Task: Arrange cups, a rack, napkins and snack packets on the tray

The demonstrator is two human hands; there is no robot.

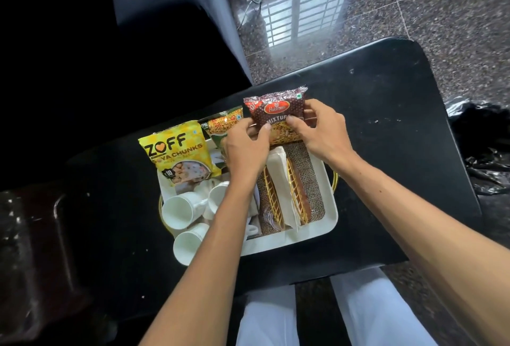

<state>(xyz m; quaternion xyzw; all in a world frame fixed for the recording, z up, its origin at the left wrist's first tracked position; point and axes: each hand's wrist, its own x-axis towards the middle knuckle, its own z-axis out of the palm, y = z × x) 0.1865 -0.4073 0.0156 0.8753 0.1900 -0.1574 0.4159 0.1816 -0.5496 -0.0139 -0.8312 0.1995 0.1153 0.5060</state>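
- Two bare hands meet at the far end of the white tray (pixel 289 238), and both are on the same maroon Haldiram's Mixture packet (pixel 277 114).
- Left hand (pixel 244 147) pinches the packet's lower left edge, thumb in front, fingers tucked behind it.
- Right hand (pixel 321 133) clamps the right edge, thumb across the front near the printed word "MIXTURE".
- Packet stands upright, top seal pointing away from the person, over the tray's far rim (whether its bottom touches the rim is hidden by the fingers).
- Just left of it, a green snack packet (pixel 220 127) leans at the back of the tray, partly covered by the left hand.
- Further left, the yellow Zoff Soya Chunks packet (pixel 179 155) stands tilted at the tray's far left corner.
- White cups (pixel 178 212) lie on their sides in the near left part of the tray, mouths facing the person; one cup (pixel 189 246) hangs over the near rim.
- Gold wire rack (pixel 285 196) sits on a piece of burlap (pixel 310 177) in the right half, with white napkins (pixel 277 160) slotted between its sides.
- Tray rests on a black table (pixel 386 125), with speckled stone floor (pixel 441 28) beyond.
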